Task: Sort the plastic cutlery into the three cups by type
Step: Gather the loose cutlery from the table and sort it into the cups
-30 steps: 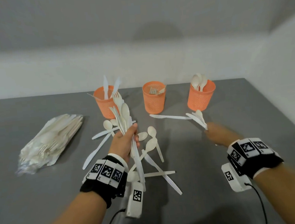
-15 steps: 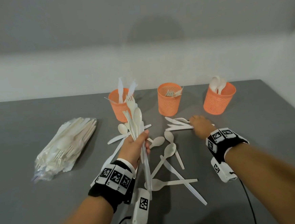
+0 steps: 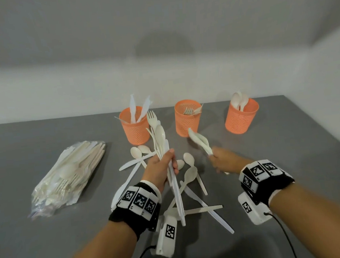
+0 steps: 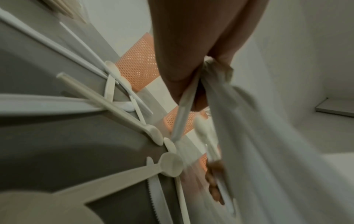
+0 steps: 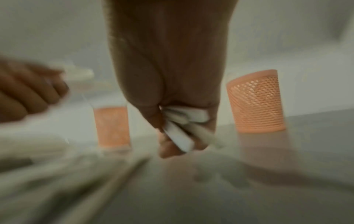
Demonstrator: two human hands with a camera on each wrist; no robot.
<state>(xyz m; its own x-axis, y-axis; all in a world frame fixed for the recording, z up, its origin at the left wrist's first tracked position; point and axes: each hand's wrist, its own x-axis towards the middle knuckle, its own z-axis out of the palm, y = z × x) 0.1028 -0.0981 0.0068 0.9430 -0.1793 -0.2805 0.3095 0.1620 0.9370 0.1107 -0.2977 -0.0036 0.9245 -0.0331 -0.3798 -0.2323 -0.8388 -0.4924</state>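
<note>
Left hand (image 3: 161,168) raised above the table (image 3: 51,240), fingers curled round a mixed bunch (image 3: 162,141) of white cutlery: a fork and a spoon bowl fanning up toward the left cup (image 3: 135,129), long handles hanging down past the wrist. Same grip in the left wrist view, thumb and fingers closed on the handles (image 4: 184,115), the rest blurred.

Right hand (image 3: 226,161) off the table, right of the left hand and apart from it, fingers clamped on a small bundle (image 3: 200,141) of cutlery slanting up and left toward the middle cup (image 3: 187,120); kinds too blurred to tell. Square handle ends (image 5: 184,121) poking out under the curled fingers in the right wrist view.

Three orange mesh cups in a row at the back, beyond both hands: knives upright in the left cup, forks in the middle cup, spoons in the right cup (image 3: 241,117).

Loose pile (image 3: 189,180) of spoons and knives flat on the table between and below the two hands; two more spoons (image 3: 139,151) and two knives (image 3: 136,162) just left of the left hand, in front of the left cup.

Clear bag (image 3: 71,175) of more cutlery lying on the left, well apart from hands and cups.
</note>
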